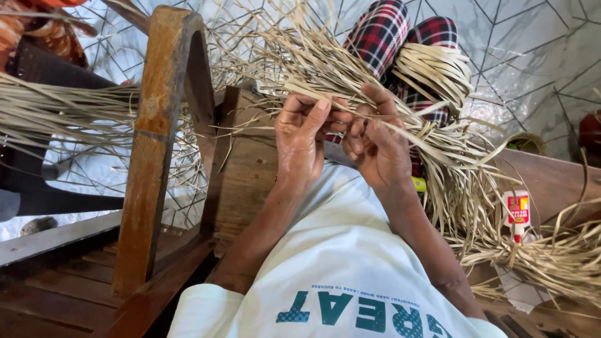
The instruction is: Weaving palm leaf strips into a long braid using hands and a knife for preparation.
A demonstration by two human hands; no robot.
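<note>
— What do we hold?
— Our left hand and right hand pinch pale straw strips, fanning toward twelve o'clock.
— Nearby?
— Glue bottle at three o'clock; wooden chair arm at nine.

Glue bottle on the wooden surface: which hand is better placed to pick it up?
The right hand, probably. The glue bottle stands on the person's right, on the same side as that forearm. The left hand would have to cross over. Both hands now pinch the straw strips.
</note>
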